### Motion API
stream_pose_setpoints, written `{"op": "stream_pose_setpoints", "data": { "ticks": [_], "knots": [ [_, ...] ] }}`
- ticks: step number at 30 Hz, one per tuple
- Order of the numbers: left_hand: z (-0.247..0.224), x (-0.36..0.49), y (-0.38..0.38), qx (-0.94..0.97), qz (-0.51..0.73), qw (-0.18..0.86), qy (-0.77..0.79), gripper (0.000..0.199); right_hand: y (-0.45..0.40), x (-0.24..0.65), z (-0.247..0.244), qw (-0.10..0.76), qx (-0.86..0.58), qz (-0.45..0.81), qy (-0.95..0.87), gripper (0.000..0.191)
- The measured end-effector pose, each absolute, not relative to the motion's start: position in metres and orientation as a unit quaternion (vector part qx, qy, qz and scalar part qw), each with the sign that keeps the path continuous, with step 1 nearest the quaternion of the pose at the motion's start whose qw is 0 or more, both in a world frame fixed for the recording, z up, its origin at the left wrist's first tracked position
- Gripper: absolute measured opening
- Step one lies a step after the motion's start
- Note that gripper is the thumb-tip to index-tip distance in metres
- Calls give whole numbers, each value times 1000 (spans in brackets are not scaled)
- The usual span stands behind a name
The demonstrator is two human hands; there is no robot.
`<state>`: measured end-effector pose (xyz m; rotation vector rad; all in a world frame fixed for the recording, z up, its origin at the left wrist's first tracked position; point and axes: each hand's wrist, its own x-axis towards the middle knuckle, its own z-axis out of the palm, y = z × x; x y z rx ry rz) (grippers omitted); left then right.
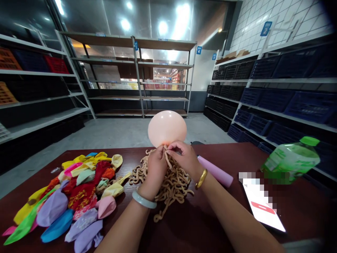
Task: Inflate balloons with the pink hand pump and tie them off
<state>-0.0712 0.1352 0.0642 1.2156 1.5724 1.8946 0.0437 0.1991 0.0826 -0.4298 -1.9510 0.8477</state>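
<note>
While the head view shows the pale pink balloon [167, 128] standing inflated beyond the fingertips, its neck end is down between the two hands, above the pile of tan strands [172, 191] on the worktop [184, 228]. The left hand [156, 161] has its grip closed at the neck, thumb uppermost; the right hand [184, 156] has thumb and forefinger pinched together on a tan strand [168, 160] there, its other fingers curled. Exactly how strand and neck cross is hidden by the fingers. For this close work, the left pinch is best kept firm and close under the balloon, so no air slips out, with the strand drawn snugly and evenly by the right, nails clear of the taut skin. Loose deflated balloons [81, 195] lie left of the pile, and a lilac cylinder [216, 171] beyond the right wrist.
</note>
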Motion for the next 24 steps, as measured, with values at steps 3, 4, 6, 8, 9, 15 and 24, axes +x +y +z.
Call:
{"op": "stream_pose_setpoints", "data": {
  "ticks": [3,4,6,8,9,15,24],
  "knots": [
    [65,-70,132,451,661,147,582,9,199,45,84,453,-218,334,-797,6],
    [65,-70,131,461,652,125,588,11,199,46,85,448,-231,328,-799,5],
    [65,-69,130,485,627,78,604,11,199,47,87,435,-245,326,-803,2],
    [65,-69,130,509,579,35,635,9,199,48,89,422,-247,329,-808,2],
    [66,-69,130,520,549,21,655,7,199,48,89,421,-246,323,-811,3],
    [67,-71,135,545,444,1,711,21,193,45,83,451,-272,101,-844,6],
    [62,-68,137,566,457,-26,685,34,186,43,80,425,-314,49,-848,12]
  ]
}}
